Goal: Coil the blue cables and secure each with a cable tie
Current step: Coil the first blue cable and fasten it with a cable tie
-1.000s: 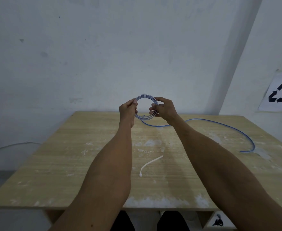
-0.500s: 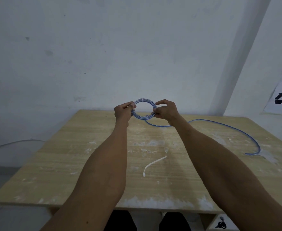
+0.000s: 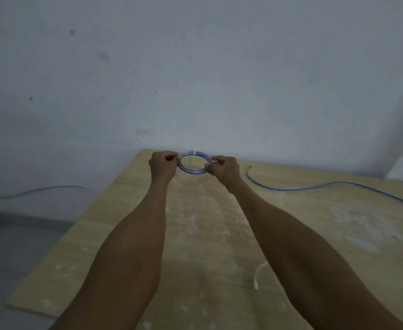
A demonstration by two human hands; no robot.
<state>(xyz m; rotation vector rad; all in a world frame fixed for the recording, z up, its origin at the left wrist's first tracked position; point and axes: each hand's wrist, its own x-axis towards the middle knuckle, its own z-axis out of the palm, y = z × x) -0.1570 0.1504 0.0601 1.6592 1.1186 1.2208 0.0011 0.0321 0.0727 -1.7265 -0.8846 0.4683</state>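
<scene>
A small coil of blue cable (image 3: 194, 171) is held up over the far edge of the wooden table (image 3: 219, 234), lying almost flat. A white cable tie (image 3: 195, 152) wraps its far side. My left hand (image 3: 163, 165) pinches the coil's left side and my right hand (image 3: 224, 168) pinches its right side. A second blue cable (image 3: 314, 186) lies uncoiled on the table to the right, its free end near my right wrist. A loose white cable tie (image 3: 259, 273) lies on the table, partly hidden by my right forearm.
A grey wall rises right behind the table's far edge. A thin pale wire (image 3: 41, 189) runs along the wall's base at the left. The floor (image 3: 17, 246) lies left of the table's edge. White smears mark the tabletop.
The coil has tipped from facing me to lying nearly flat and sits lower, close to the table's far edge. The view has swung to the left, so the table now lies to the right.
</scene>
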